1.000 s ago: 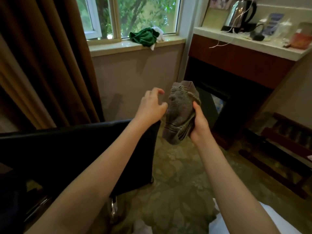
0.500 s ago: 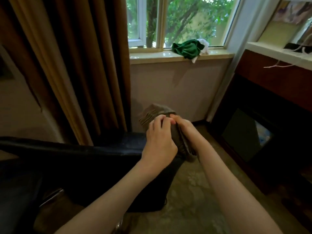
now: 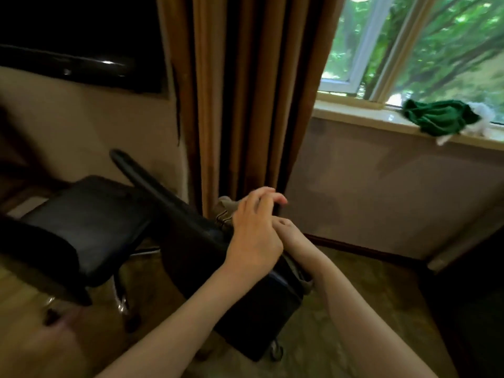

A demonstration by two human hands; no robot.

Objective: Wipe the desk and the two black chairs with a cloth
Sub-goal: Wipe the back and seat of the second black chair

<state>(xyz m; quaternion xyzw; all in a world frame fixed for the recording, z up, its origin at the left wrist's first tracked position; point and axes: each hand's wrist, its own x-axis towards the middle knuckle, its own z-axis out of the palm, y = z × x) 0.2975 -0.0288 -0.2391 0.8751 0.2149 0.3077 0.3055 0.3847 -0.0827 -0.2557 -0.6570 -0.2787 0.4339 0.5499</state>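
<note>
Head view: cloth (image 3: 224,211) draped on the black chair (image 3: 90,225) backrest top. Hands: left hand (image 3: 253,233) loose-fingered, empty; right hand (image 3: 293,238) at cloth, grip hidden, can't tell. I'd press flat and sweep along the edge.

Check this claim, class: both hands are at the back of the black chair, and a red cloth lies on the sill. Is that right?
Wrong in one respect: the head view shows the cloth on the sill is green, not red. The left hand and right hand are at the back of the black chair.
</note>
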